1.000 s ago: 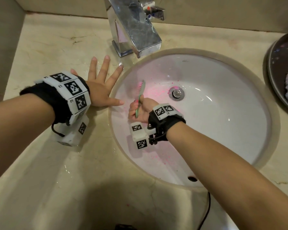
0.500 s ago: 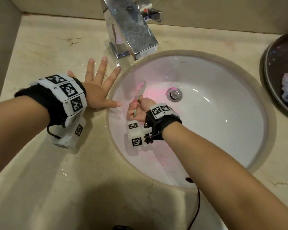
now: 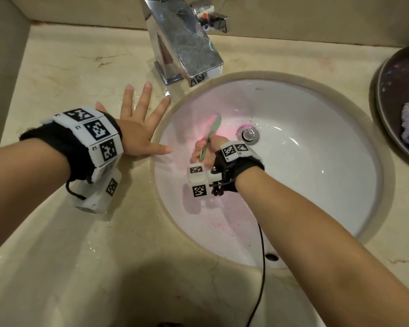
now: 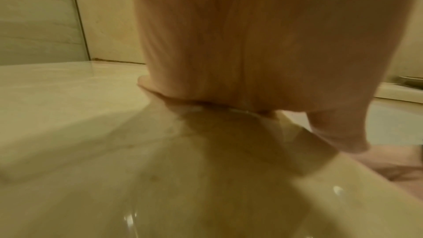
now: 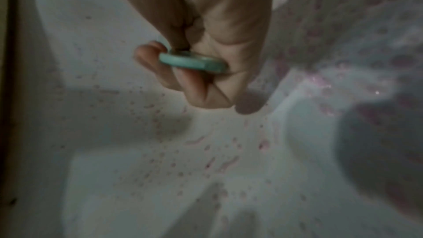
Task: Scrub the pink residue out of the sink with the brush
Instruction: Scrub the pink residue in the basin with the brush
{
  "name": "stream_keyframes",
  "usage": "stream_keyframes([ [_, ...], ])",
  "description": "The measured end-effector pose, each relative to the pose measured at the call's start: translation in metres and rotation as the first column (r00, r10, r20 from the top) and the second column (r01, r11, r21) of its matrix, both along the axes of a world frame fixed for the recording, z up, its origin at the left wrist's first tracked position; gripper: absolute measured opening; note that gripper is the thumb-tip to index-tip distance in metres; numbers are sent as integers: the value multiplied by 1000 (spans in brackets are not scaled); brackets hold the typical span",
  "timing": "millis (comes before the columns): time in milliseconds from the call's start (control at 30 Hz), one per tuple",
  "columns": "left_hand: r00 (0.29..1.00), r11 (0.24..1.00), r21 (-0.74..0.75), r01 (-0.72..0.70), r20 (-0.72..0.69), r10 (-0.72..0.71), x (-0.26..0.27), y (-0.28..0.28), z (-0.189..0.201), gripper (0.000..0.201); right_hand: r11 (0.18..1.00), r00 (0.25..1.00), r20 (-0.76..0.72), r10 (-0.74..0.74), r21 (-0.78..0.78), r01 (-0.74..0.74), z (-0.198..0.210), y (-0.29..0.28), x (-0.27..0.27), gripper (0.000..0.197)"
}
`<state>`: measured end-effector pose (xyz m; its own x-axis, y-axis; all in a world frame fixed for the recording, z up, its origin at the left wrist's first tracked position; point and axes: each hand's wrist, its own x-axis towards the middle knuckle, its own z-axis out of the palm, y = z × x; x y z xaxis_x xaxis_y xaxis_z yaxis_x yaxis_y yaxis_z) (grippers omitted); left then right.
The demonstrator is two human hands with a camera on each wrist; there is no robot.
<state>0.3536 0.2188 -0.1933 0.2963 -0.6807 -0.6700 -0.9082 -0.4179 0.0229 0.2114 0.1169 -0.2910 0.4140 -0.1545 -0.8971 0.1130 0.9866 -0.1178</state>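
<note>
Fingers of the right hand (image 3: 204,151) are curling round the brush (image 3: 210,135) handle, angling its bristles into the pink residue (image 3: 224,228) inside the sink (image 3: 316,161); the left hand (image 3: 137,133) is lying flat and spread on the counter (image 3: 64,67) beside it, probably bracing.

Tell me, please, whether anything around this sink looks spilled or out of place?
Yes: pink residue speckles the white sink's left and front wall and pools pink near the drain. A few pink specks also lie outside, on the countertop in front.
</note>
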Motion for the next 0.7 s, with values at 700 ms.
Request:
stream_keyframes([
  [700,1000,1000,2,1,7,-1,1,-1,-1,100,818,813,-511,278,-318,-479,18,-6,-36,36],
])
